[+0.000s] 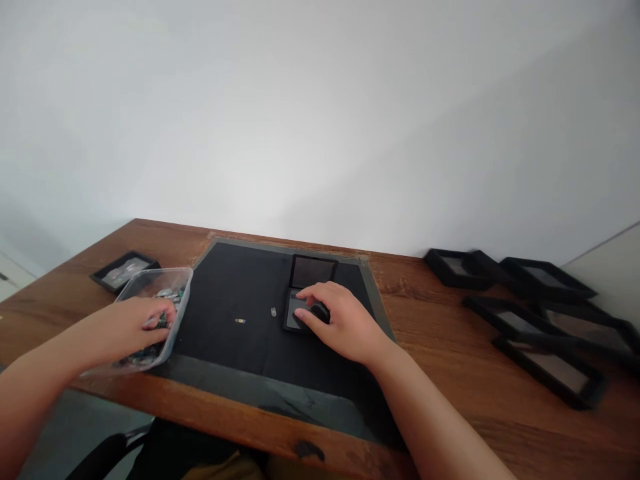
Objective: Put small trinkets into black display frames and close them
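Observation:
My left hand (145, 327) reaches into a clear plastic tub (186, 287) of small mixed pieces, its fingers curled around something too small to make out. On the black mat (220, 353), my right hand (335, 317) rests over the lower half of an opened black case (314, 271), thumb and fingers apart, with nothing visible between them. The case's lid stands up at the back, and the hand hides part of its base. Left of the case lie a small pale piece (273, 311) and a small yellowish and white piece (241, 321).
A black frame-like box (125, 269) sits behind the tub at the left. Several similar black boxes (547, 367) spread over the right side of the wooden table (430, 320). A pale wall rises behind the table. A chair part shows at the lower left.

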Tool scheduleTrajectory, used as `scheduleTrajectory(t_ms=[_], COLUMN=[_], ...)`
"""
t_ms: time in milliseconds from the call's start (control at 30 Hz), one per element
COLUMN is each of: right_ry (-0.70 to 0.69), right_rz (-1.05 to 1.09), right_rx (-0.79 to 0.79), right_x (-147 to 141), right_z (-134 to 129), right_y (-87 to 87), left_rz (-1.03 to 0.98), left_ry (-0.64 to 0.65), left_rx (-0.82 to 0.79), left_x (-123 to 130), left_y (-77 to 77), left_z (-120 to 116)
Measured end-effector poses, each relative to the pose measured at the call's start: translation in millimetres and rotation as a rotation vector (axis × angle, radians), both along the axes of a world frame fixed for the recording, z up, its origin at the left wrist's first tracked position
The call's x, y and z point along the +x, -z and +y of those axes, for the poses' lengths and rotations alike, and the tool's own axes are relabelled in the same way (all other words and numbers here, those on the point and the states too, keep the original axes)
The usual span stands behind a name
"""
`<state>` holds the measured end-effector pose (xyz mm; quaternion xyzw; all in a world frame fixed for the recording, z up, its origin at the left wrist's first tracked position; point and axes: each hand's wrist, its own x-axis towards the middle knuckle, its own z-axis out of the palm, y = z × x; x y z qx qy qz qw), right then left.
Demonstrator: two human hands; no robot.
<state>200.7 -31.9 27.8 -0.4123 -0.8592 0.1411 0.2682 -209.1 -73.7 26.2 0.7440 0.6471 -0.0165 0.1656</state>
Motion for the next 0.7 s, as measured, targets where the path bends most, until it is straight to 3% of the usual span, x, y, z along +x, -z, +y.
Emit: scheduleTrajectory(t_ms=[167,433,567,700], right_ry=[0.006,0.01,0.014,0.021], right_rz=[-0.008,-0.027,-0.029,-0.023], right_rx=[0.007,0.0,0.0,0.007], right_x=[0.7,0.1,0.7,2.9], right_z=[0.4,0.1,-0.4,0.9], right_y=[-0.6,-3.6,-4.7,-3.6], left_rz=[-0.006,0.062,-0.001,-0.058], left_ry=[0.013,-0.136,-0.031,0.026], left_rx=[-0.061,0.021,-0.014,-0.017], left_x=[-7.4,-5.2,7.4,2.1], left_y=[-1.4,-15.3,-18.6,-5.8], left_z=[-1.5,-12.0,-14.6,-7.2])
